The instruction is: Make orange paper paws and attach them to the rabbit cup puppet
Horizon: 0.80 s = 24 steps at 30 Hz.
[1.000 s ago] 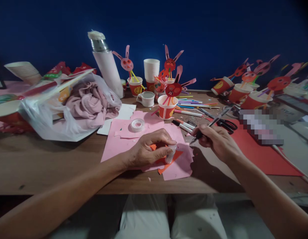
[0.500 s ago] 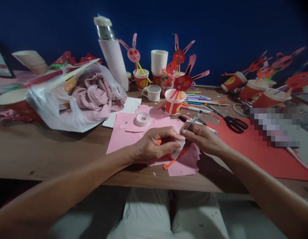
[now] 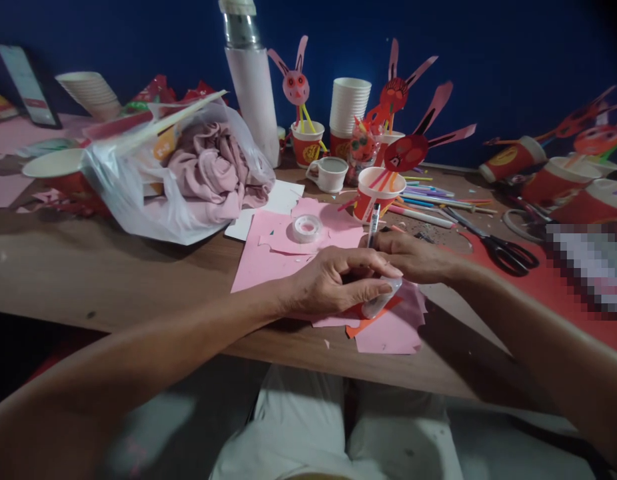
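My left hand [image 3: 333, 280] is closed in a pinch on a small translucent white piece [image 3: 381, 300], whose exact kind I cannot make out. Close against it, my right hand [image 3: 411, 257] has its fingers curled around a slim clear-barrelled pen [image 3: 373, 225], which stands nearly upright; its lower end is hidden behind my hands. Underneath lie pink paper sheets [image 3: 258, 263] with cut edges and an orange paper scrap [image 3: 358, 329]. A roll of clear tape [image 3: 297, 233] rests on the pink paper, left of my hands.
Just beyond my hands stands a red paper cup [image 3: 363, 208] bearing a rabbit face [image 3: 406, 152]. Black-handled scissors [image 3: 513, 257] lie right, on red paper [image 3: 563, 313]. A white mug [image 3: 328, 175], a tall flask [image 3: 253, 100] and a plastic bag [image 3: 123, 200] with pink cloth sit farther back.
The view has shifted, so the table's things appear farther right. My right hand has turned palm-down, and the pen has swung from slanting to nearly upright. My left hand keeps its pinch.
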Tool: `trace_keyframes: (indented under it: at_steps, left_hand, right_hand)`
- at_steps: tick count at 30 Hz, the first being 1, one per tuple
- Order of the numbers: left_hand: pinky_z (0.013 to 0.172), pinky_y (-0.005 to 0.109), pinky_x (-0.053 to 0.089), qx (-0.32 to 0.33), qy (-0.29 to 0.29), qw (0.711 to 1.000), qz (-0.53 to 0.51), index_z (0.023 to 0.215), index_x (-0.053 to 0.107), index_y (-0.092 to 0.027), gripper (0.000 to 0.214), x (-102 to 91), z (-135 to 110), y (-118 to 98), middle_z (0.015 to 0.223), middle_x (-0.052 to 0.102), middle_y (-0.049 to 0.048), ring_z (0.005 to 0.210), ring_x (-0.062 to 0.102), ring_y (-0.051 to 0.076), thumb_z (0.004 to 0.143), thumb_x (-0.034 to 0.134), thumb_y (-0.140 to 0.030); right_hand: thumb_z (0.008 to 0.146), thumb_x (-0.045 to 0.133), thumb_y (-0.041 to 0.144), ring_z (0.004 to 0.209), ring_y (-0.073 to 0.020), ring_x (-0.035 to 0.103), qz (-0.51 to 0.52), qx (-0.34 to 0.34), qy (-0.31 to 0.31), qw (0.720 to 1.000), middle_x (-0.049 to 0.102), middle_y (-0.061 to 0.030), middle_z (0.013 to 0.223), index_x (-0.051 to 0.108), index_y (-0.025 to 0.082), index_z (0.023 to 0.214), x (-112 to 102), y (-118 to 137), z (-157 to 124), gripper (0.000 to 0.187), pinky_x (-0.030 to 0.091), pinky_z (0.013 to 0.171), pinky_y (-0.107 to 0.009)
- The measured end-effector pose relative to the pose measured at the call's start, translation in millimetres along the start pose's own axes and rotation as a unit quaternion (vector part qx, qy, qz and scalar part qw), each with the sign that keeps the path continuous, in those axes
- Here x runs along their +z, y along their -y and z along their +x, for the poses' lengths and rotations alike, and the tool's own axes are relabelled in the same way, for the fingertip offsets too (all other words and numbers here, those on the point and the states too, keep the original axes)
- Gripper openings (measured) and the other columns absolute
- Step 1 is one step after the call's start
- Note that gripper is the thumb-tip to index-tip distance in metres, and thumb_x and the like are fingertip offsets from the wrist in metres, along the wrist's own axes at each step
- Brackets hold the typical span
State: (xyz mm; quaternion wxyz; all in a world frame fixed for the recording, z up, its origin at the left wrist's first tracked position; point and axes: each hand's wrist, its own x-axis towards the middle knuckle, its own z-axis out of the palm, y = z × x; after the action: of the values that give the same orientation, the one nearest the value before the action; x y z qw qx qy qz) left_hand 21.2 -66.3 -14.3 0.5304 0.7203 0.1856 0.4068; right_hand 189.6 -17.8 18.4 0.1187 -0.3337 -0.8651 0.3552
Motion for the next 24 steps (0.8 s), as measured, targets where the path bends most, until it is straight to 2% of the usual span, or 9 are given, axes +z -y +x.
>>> trace_keyframes:
  at_steps: [3, 6, 12, 19, 24]
  left_hand:
    - [0.051, 0.021, 0.043, 0.004, -0.003, 1.0, 0.009, 0.092, 0.06, -0.011, 0.023, -0.6, 0.7, 0.6, 0.059, 0.06, 0.0015, 0.055, 0.056, 0.01, 0.081, 0.056, -0.031]
    - [0.049, 0.02, 0.04, 0.007, -0.011, 0.999, 0.031, 0.09, 0.062, -0.012, 0.024, -0.8, 1.0, 0.7, 0.058, 0.058, 0.0007, 0.054, 0.054, 0.009, 0.079, 0.058, -0.033]
    - [0.043, 0.019, 0.035, 0.006, -0.016, 0.999, 0.038, 0.091, 0.063, -0.011, 0.021, -0.9, 0.0, 0.4, 0.057, 0.054, -0.0006, 0.047, 0.047, 0.007, 0.079, 0.057, -0.027]
    - [0.049, 0.022, 0.042, -0.013, -0.004, 1.0, 0.005, 0.094, 0.061, -0.009, 0.022, 0.2, -0.1, -0.9, 0.066, 0.059, 0.0039, 0.053, 0.054, 0.01, 0.079, 0.056, -0.025]
    - [0.046, 0.019, 0.038, -0.003, -0.016, 0.999, 0.035, 0.092, 0.063, -0.011, 0.021, -0.3, 0.2, -1.1, 0.063, 0.057, 0.0012, 0.051, 0.048, 0.007, 0.078, 0.058, -0.027]
  right_hand:
    - [0.078, 0.042, 0.028, 0.056, -0.0101, 0.047, 0.007, -0.025, 0.045, 0.999, 0.051, 0.0015, 0.062, 0.05, 0.017, 0.06, -0.6, 3.3, 1.9, 0.022, 0.037, 0.051, -0.022]
    - [0.079, 0.04, 0.026, 0.059, -0.0103, 0.046, 0.011, -0.028, 0.065, 0.997, 0.05, 0.0006, 0.065, 0.05, 0.016, 0.065, -1.0, 5.9, 1.9, 0.019, 0.037, 0.053, -0.022]
    - [0.077, 0.04, 0.024, 0.058, -0.0096, 0.043, 0.007, -0.037, 0.07, 0.997, 0.047, 0.001, 0.063, 0.045, 0.017, 0.061, -0.1, 6.5, 2.4, 0.018, 0.036, 0.054, -0.022]
    - [0.073, 0.041, 0.032, 0.055, -0.011, 0.042, -0.026, -0.026, 0.083, 0.996, 0.046, -0.0002, 0.061, 0.041, 0.018, 0.059, 1.7, 4.5, 5.7, 0.02, 0.034, 0.05, -0.024]
    - [0.075, 0.041, 0.03, 0.056, -0.011, 0.044, -0.023, -0.038, 0.091, 0.995, 0.048, 0.0, 0.063, 0.045, 0.018, 0.062, -0.2, 9.5, 5.3, 0.018, 0.035, 0.051, -0.023]
